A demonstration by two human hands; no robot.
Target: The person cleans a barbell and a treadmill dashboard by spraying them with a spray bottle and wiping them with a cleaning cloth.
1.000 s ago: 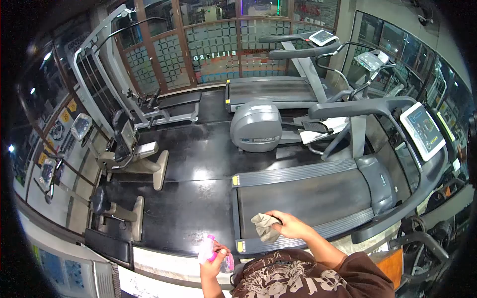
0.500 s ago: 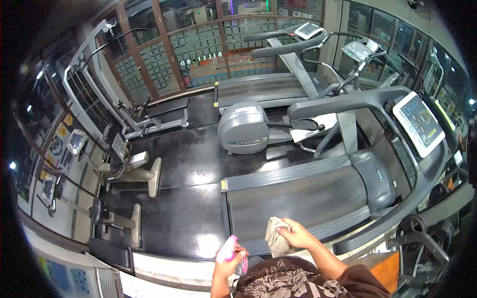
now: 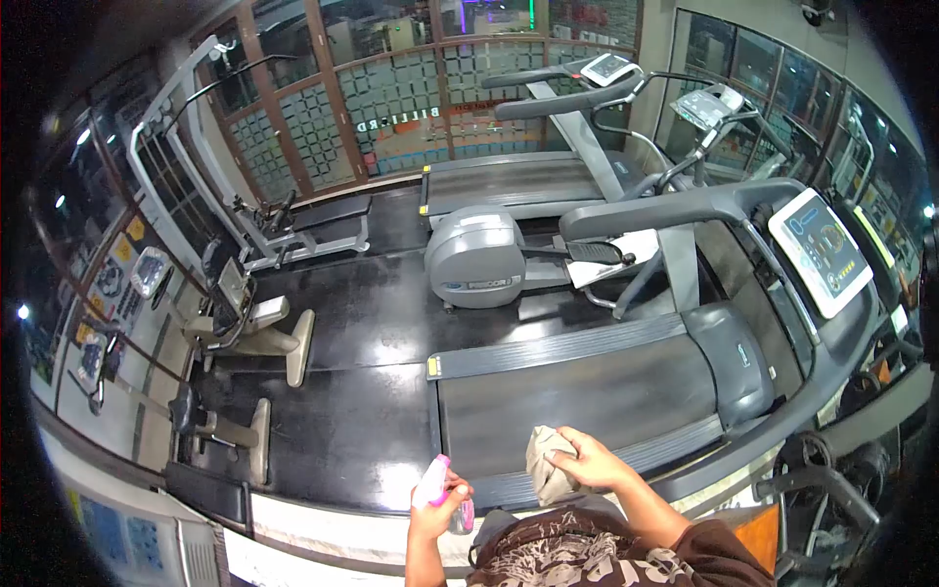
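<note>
My left hand (image 3: 443, 510) is wrapped round a pink and white spray bottle (image 3: 431, 481), held upright with its nozzle up, at the bottom centre. To its right, my right hand (image 3: 594, 464) grips a crumpled beige cloth (image 3: 550, 470), thumb across its front. Both hands are in front of my body, over the near edge of a treadmill (image 3: 577, 391). The bottle and the cloth are apart.
An elliptical machine (image 3: 476, 258) stands beyond the near treadmill, with another treadmill (image 3: 509, 183) behind it. Exercise bikes (image 3: 256, 328) and a weight machine (image 3: 176, 147) are on the left. A console (image 3: 820, 249) rises at the right.
My left hand and the bottle have shifted slightly left. The right hand still holds the cloth, nearly in the same place. The view has moved a little.
</note>
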